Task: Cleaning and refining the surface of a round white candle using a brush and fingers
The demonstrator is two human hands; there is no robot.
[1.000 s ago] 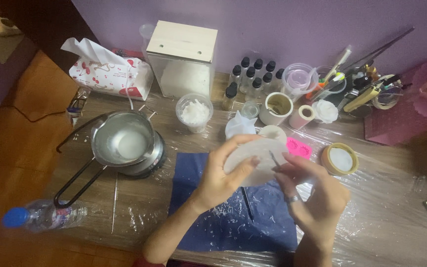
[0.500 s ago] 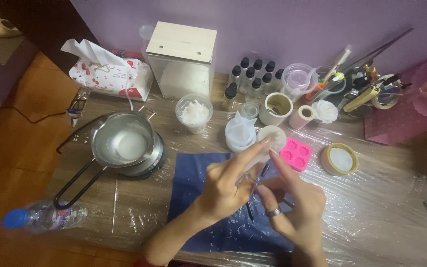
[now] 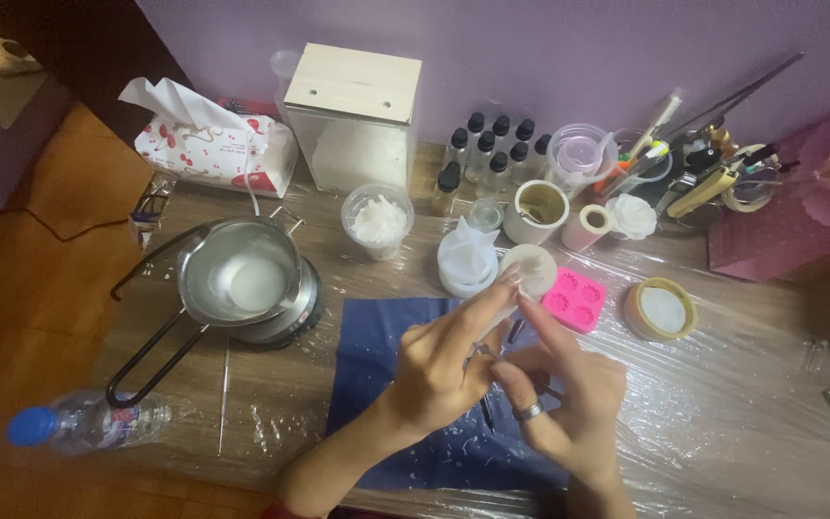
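Not much packaging here. At about 10 o'clock sits a soft tissue pack (image 3: 213,149), white with red cherry prints, a tissue poking out the top. Down at 8 o'clock a clear plastic bottle (image 3: 84,421) lies on its side, blue cap, colourful label band around it. At 12 o'clock, small dark-capped bottles (image 3: 492,154) stand clustered, labels too small to tell.

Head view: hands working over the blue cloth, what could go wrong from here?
1. The left hand and right hand pinch a small pale item between their fingertips; it could slip onto the dark blue cloth.
2. The round white mould and white paper cup stand just beyond the fingertips; a reach might knock them.
3. The metal pouring pot holds pale liquid and its long black handle juts toward the table edge.
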